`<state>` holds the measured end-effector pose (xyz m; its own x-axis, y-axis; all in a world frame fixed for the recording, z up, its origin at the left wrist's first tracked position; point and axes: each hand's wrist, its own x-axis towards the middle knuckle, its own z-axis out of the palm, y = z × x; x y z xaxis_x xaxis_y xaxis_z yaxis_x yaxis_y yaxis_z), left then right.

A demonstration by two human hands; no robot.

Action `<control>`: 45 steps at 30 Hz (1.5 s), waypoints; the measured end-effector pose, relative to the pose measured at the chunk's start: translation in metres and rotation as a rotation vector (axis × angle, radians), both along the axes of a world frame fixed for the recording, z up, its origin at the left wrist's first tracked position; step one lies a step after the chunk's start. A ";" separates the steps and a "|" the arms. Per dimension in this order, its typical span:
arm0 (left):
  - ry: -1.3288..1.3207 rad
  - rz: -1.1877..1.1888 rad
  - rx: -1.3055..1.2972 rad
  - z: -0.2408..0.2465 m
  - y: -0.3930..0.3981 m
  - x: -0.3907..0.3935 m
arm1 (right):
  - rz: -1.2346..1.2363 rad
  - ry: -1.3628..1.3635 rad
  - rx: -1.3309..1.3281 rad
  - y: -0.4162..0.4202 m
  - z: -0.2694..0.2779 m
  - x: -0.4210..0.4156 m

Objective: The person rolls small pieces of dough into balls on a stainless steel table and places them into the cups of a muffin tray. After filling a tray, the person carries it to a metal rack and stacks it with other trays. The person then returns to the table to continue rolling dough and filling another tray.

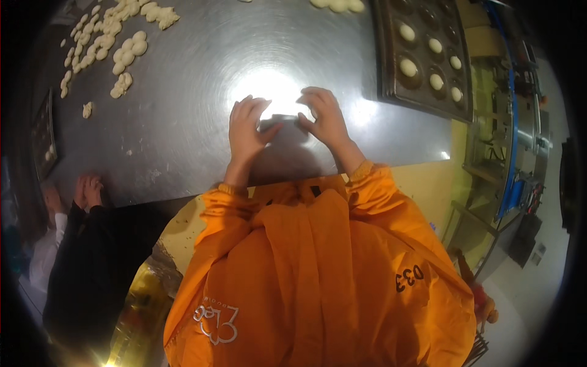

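My left hand [247, 126] is over the steel worktable [197, 114] just in front of me, fingers curved and thumb pointing inward. Facing it across a short gap, my right hand [324, 114] has its fingers bent and spread from the thumb. I see nothing held in either hand. Bright glare lies on the metal between and beyond them, and whether the fingertips touch the surface is hard to tell. Right of my right hand, a dark baking tray [390, 87] with round hollows carries several smooth dough balls [408, 68].
Many dough pieces [130, 52] lie at the table's far left, with more dough balls [339, 4] at the far edge. Another tray [43, 137] stands left. Beside it, a co-worker's hands [88, 189] rest at the edge. Metal shelving [486, 172] stands right; another person [481, 303] is behind.
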<state>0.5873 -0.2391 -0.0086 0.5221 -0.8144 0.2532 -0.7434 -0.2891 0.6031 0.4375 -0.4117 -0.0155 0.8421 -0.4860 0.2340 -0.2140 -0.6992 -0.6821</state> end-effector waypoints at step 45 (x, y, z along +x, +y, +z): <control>0.021 -0.010 -0.097 0.065 -0.492 -0.018 | -0.297 -0.082 0.011 -0.359 0.137 -0.190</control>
<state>0.5695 -0.7308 0.0563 0.5200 -0.7918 0.3205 -0.7330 -0.2209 0.6434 0.2474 -0.7705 0.1216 0.6415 -0.7107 0.2888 -0.3519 -0.6071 -0.7124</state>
